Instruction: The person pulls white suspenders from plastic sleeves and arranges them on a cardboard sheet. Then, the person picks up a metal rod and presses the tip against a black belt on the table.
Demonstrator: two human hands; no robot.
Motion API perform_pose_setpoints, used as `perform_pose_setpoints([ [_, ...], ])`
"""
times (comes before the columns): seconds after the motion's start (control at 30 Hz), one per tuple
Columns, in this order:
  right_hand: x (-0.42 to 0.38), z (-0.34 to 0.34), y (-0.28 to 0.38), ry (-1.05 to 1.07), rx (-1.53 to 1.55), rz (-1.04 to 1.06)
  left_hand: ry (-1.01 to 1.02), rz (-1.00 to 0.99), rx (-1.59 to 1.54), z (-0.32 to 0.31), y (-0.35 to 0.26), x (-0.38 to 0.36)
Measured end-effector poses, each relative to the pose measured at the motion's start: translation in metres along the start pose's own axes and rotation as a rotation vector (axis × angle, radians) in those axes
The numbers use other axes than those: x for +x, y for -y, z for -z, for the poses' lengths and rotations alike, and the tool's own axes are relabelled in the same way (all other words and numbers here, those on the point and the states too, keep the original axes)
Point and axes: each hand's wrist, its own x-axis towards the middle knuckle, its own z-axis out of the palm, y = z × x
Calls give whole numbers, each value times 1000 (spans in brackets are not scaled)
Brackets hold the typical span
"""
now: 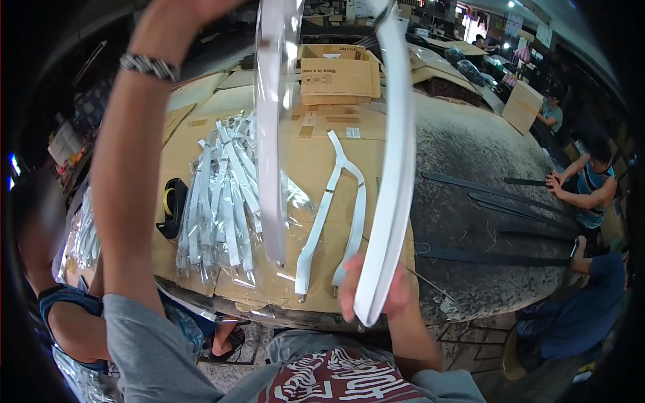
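My left hand (185, 10) is raised to the top edge of the view, mostly cut off, and seems to hold the top of a clear plastic sleeve (272, 134) with a white strap inside. A second white strap (393, 168) hangs in front of me; my right hand (376, 295) grips its lower end near the table's front edge. Another pair of white suspenders (332, 215) lies flat on the cardboard sheet (309, 141). To its left is a heap of bagged white suspenders (218, 201).
A black tape dispenser (173, 205) sits left of the heap. An open cardboard box (336, 74) stands at the back. Dark straps (497, 195) lie on the worn tabletop at right, where other people work. A seated person is at my left.
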Motion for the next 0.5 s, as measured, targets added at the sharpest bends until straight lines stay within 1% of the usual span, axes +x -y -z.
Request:
perform_pose_setpoints([
  [0.03, -18, -2, -10, -61, -18, -22, -49, 107, -24, 1, 30, -3],
  [0.07, -35, -4, -19, -127, -34, -42, 158, 122, 55, 63, 100, 21],
  [0.13, -61, -13, -34, -363, -46, -163, 391, 260, -30, 69, 172, 16],
  [0.17, -70, -14, -43, -416, 74, -141, 345, 351, -98, 70, 205, 11],
  [0.2, -74, -15, -46, -497, 38, -154, 301, 440, -165, 69, 233, 3],
  [0.27, -79, -16, -48, -663, -36, -181, 200, 522, -281, 60, 268, -8],
  [0.37, -74, -17, -45, -843, -394, -240, 201, 606, -292, 71, 317, 1],
  [0.4, -71, -17, -42, -886, -503, -266, 201, 623, -236, 68, 326, 0],
  [0.43, -70, -13, -43, -896, -523, -230, 201, 638, -176, 66, 335, 1],
  [0.5, -65, -3, -44, -936, -624, -242, 202, 638, -15, 66, 357, 2],
])
